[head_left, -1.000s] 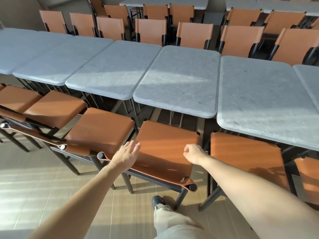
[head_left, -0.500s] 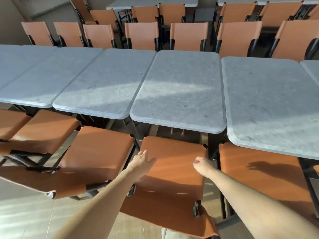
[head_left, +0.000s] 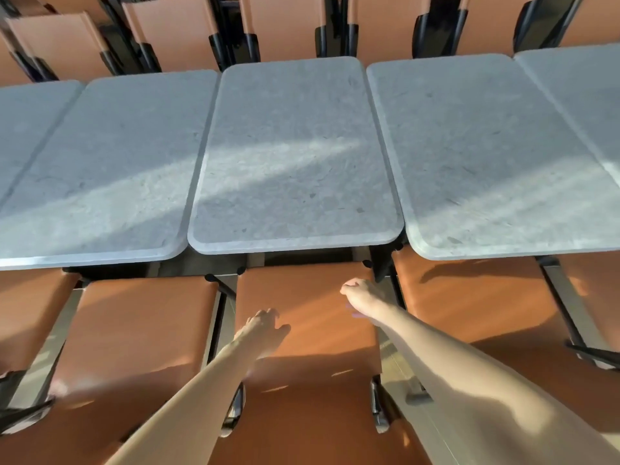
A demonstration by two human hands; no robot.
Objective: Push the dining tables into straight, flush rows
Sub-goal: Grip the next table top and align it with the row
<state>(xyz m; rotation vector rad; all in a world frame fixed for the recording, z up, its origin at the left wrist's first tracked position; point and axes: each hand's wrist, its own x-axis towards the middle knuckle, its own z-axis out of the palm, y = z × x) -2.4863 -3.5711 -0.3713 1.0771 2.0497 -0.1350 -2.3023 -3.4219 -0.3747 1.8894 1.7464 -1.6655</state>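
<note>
A row of grey stone-topped dining tables runs across the view. The middle table lies straight ahead, between a left table and a right table, with thin seams between them. Its near edge sits slightly farther back than its neighbours' edges. A tan leather chair is tucked under it. My left hand hovers over the seat with relaxed fingers and holds nothing. My right hand is curled into a loose fist over the seat's right edge, a little short of the table.
Tan chairs flank the middle one on the near side, pushed close together. More tan chairs line the far side of the tables. Black table legs show under the near edge.
The view has closed in and now looks down over the middle chair. Both hands have travelled forward across the seat toward the table edge. The tables have not visibly shifted.
</note>
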